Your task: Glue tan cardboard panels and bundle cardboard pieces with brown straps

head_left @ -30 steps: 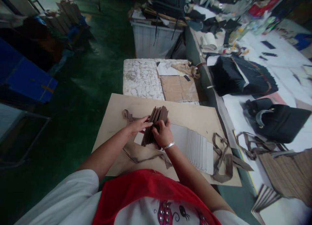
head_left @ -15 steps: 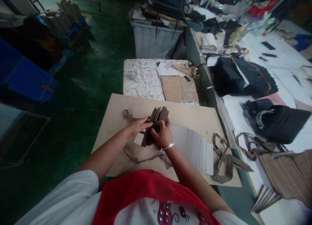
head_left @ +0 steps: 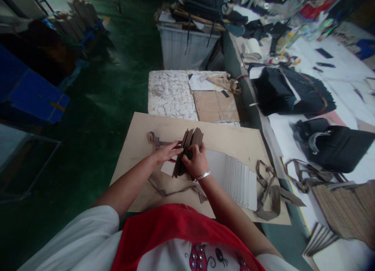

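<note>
The person holds a stack of thin dark brown flat pieces (head_left: 191, 140) on its edge, above the middle of a large beige rectangular board (head_left: 137, 146). The lower end of the stack points to the near edge of the board and the upper end to its far edge.

The right hand (head_left: 195, 161) is closed around the right side of the stack, with the fingers curled over the edges of the pieces and gripping them. A thin silver bracelet (head_left: 203, 175) sits on its wrist. The left hand (head_left: 164, 153) is on the left side of the stack. Its fingers are stretched out nearly straight and the tips touch the side of the stack, but they do not wrap around it.

On the board, under and to the right of the hands, lies a fanned row of pale grey cards (head_left: 237, 179), each one overlapping the next. Loose grey-brown fabric straps (head_left: 268, 192) lie at the right edge of the board, and one more thin strap (head_left: 172, 191) lies near its near edge.

Beyond the far edge of the board stands a white table with a cracked surface (head_left: 166, 93). Well to the right of the board lies a black bag (head_left: 336, 146).
</note>
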`<state>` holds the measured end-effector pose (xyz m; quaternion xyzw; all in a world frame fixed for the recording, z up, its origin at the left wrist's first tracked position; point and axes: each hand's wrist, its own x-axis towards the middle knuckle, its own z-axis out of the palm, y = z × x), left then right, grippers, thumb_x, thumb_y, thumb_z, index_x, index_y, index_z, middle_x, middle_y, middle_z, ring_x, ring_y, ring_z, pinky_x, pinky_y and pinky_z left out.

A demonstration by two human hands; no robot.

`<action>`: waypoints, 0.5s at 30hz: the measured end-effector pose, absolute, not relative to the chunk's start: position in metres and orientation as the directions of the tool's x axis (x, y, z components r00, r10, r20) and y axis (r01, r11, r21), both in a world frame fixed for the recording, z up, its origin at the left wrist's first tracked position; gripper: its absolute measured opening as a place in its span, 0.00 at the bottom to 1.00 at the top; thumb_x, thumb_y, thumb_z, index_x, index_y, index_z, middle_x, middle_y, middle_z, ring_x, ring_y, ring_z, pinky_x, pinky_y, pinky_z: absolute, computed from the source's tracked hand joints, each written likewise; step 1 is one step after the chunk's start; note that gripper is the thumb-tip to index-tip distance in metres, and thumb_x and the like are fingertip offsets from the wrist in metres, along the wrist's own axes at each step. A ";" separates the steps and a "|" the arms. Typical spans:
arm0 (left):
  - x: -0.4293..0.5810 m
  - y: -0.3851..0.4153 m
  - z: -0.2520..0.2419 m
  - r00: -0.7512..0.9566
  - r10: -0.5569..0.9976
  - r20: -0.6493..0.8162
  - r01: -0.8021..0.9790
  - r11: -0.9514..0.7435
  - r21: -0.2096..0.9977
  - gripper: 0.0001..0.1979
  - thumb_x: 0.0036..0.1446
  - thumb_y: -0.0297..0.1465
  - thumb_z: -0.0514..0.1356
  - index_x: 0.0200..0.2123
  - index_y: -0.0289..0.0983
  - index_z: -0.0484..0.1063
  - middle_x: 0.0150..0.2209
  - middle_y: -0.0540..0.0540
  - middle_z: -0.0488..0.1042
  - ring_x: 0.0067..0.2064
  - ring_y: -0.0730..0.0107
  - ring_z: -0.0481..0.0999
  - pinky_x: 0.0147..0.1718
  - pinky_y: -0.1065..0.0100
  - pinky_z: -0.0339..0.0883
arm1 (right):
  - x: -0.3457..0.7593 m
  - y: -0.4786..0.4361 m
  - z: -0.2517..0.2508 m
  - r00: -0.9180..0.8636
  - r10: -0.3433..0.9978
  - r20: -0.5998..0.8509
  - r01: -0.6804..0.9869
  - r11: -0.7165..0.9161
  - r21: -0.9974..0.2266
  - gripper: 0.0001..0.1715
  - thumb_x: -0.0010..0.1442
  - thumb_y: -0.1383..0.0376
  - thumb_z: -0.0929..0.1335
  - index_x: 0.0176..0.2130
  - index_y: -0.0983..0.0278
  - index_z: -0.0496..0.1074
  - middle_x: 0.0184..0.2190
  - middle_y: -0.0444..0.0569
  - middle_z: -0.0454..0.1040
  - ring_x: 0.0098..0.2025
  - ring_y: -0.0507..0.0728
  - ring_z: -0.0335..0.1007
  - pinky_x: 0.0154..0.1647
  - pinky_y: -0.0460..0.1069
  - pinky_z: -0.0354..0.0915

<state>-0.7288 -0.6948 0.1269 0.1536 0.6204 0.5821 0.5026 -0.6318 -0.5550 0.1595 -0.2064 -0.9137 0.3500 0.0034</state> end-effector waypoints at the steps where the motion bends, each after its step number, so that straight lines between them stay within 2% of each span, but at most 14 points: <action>1: -0.729 -0.695 0.126 -0.451 0.771 -0.450 -0.397 0.279 0.875 0.30 0.53 0.48 0.56 0.59 0.49 0.54 0.59 0.42 0.58 0.56 0.54 0.62 0.38 0.61 0.70 | -0.632 -0.555 0.159 -0.915 0.381 -0.135 0.373 0.668 -0.643 0.20 0.51 0.60 0.66 0.42 0.64 0.61 0.58 0.61 0.44 0.63 0.66 0.45 0.54 0.55 0.59; 5: -0.729 -0.694 0.123 -0.463 0.760 -0.456 -0.402 0.278 0.872 0.30 0.53 0.48 0.56 0.58 0.49 0.55 0.60 0.42 0.57 0.57 0.54 0.62 0.37 0.63 0.70 | -0.632 -0.555 0.159 -0.912 0.385 -0.142 0.379 0.660 -0.649 0.20 0.50 0.60 0.67 0.43 0.64 0.62 0.59 0.61 0.43 0.62 0.67 0.48 0.53 0.56 0.60; 9: -0.726 -0.697 0.121 -0.495 0.729 -0.472 -0.433 0.264 0.862 0.28 0.55 0.49 0.54 0.57 0.48 0.58 0.58 0.42 0.61 0.56 0.56 0.64 0.35 0.66 0.70 | -0.629 -0.555 0.160 -0.909 0.392 -0.141 0.383 0.656 -0.650 0.22 0.53 0.58 0.66 0.46 0.64 0.63 0.59 0.61 0.44 0.62 0.66 0.49 0.54 0.55 0.59; 11: -0.721 -0.700 0.116 -0.527 0.696 -0.488 -0.450 0.259 0.855 0.28 0.55 0.48 0.54 0.57 0.46 0.60 0.58 0.43 0.61 0.56 0.57 0.64 0.37 0.66 0.69 | -0.630 -0.554 0.162 -0.905 0.403 -0.134 0.385 0.646 -0.659 0.32 0.54 0.52 0.65 0.54 0.63 0.59 0.60 0.60 0.46 0.61 0.64 0.52 0.55 0.55 0.59; 13: -0.715 -0.701 0.109 -0.566 0.667 -0.484 -0.433 0.259 0.863 0.28 0.54 0.47 0.56 0.56 0.46 0.61 0.58 0.44 0.61 0.56 0.59 0.63 0.40 0.65 0.68 | -0.637 -0.552 0.165 -0.889 0.433 -0.150 0.415 0.623 -0.663 0.45 0.53 0.46 0.65 0.61 0.63 0.49 0.61 0.61 0.47 0.60 0.64 0.55 0.55 0.55 0.59; 15: -0.707 -0.699 0.101 -0.611 0.641 -0.465 -0.393 0.265 0.881 0.29 0.53 0.47 0.57 0.56 0.45 0.61 0.57 0.44 0.64 0.54 0.60 0.66 0.43 0.63 0.67 | -0.649 -0.550 0.167 -0.853 0.477 -0.213 0.489 0.588 -0.644 0.55 0.50 0.43 0.65 0.64 0.66 0.41 0.60 0.64 0.50 0.58 0.65 0.58 0.54 0.57 0.60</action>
